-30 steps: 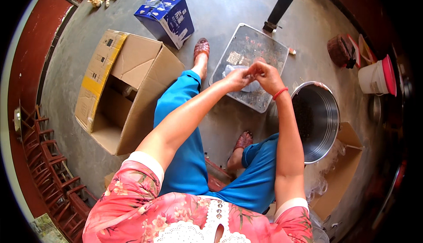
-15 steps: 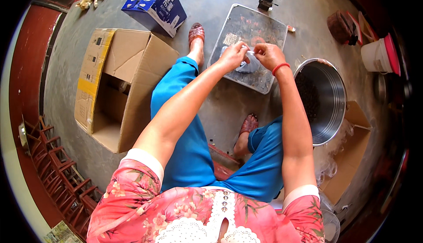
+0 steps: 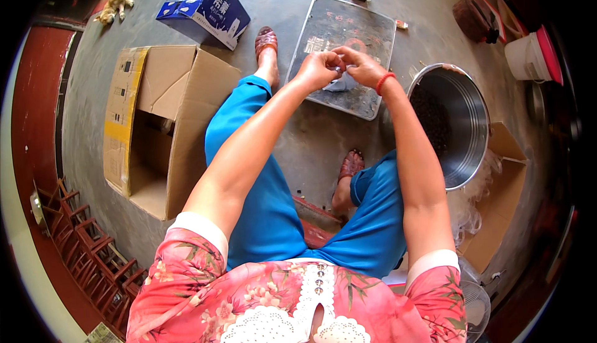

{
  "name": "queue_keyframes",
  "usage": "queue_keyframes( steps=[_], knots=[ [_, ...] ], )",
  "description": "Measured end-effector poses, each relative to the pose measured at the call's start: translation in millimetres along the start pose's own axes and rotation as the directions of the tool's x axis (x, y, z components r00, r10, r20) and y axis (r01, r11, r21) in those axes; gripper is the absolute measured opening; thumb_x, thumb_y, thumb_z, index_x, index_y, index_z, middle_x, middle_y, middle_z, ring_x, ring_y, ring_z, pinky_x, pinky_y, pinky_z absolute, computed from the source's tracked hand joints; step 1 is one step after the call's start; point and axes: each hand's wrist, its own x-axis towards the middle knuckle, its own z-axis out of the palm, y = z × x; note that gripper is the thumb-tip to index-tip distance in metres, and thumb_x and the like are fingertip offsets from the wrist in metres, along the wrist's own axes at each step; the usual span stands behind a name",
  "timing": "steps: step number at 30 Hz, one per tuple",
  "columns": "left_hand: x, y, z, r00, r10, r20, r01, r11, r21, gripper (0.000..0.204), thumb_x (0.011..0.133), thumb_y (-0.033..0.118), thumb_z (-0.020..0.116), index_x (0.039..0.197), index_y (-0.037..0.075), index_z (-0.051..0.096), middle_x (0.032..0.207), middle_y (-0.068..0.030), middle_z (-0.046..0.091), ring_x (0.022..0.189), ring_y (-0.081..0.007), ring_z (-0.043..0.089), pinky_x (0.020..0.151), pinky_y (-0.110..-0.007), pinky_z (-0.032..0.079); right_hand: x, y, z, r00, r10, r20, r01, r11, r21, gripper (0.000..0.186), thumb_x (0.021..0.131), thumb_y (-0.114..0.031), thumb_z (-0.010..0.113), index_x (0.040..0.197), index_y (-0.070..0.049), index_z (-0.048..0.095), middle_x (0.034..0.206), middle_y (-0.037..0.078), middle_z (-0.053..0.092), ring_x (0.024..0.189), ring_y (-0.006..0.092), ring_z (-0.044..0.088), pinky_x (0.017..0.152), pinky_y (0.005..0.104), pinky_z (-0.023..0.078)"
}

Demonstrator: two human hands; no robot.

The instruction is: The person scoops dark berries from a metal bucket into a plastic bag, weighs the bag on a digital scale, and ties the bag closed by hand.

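My left hand [image 3: 319, 71] and my right hand [image 3: 365, 72], which has a red bead bracelet at its wrist, meet over the near half of a platform scale [image 3: 373, 32]. Between them is the gathered top of a whitish plastic bag [image 3: 341, 84], with the fingers of both hands pinched on it. The bag's lower part rests on the scale's worn metal plate; what it contains I cannot make out. To the right of my right forearm stands a large metal pot [image 3: 466, 125] with many small dark pieces [image 3: 430, 116] inside.
An open cardboard box [image 3: 180, 113] lies to the left, with a blue carton [image 3: 208, 10] beyond it. A white bucket [image 3: 525, 57] with a pink rim stands far right. Clear plastic bags [image 3: 469, 212] and another cardboard box [image 3: 505, 200] lie near right. A dog [image 3: 115, 1] lies far left.
Both hands have drawn closer together over the bag's top, the right moving in toward the left. The whole view has shifted slightly.
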Motion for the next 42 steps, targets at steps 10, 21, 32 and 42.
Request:
queue_keyframes(
  steps=[10,21,32,42],
  knots=[
    [-13.0,20.7,10.8,0.907,0.315,-0.279,-0.046,0.733,0.679,0.015,0.067,0.013,0.062,0.077,0.011,0.050,0.079,-0.0088,0.057,0.071,-0.0311,0.057,0.059,-0.042,0.045,1.2,-12.0,0.8,0.958,0.283,0.047,-0.273,0.950,-0.151,0.033,0.075,-0.004,0.042,0.106,-0.007,0.056,0.090,0.008,0.062,0.083,0.0146,0.057,0.073,0.0272,0.044],
    [-13.3,21.1,11.5,0.903,0.384,-0.193,-0.192,0.762,0.619,0.009,0.072,0.012,0.058,0.079,0.012,0.052,0.078,-0.0072,0.057,0.072,-0.0296,0.057,0.060,-0.040,0.046,-0.3,-0.8,-10.2,0.959,0.280,-0.027,-0.272,0.948,0.165,0.015,0.076,-0.015,0.060,0.090,-0.010,0.059,0.079,-0.005,0.058,0.070,0.0037,0.051,0.058,0.0204,0.039],
    [-14.7,20.8,10.2,0.836,0.549,-0.018,-0.428,0.671,0.605,0.007,0.066,0.008,0.063,0.071,0.010,0.060,0.081,-0.0054,0.057,0.076,-0.0263,0.057,0.065,-0.035,0.045,13.9,40.6,-16.9,0.897,0.087,-0.434,-0.106,0.994,-0.020,0.012,0.067,0.000,0.058,0.076,-0.006,0.063,0.076,0.005,0.061,0.070,0.0120,0.056,0.065,0.0249,0.045],
    [-14.5,13.0,12.1,0.899,0.439,0.003,-0.361,0.736,0.573,0.007,0.059,0.008,0.064,0.064,0.011,0.061,0.083,-0.0056,0.058,0.083,-0.0268,0.054,0.073,-0.036,0.044,12.0,45.7,-30.4,0.805,0.077,-0.588,-0.152,0.985,-0.078,0.014,0.069,-0.002,0.052,0.080,-0.004,0.061,0.074,0.005,0.061,0.068,0.0123,0.056,0.065,0.0252,0.045]
  ],
)
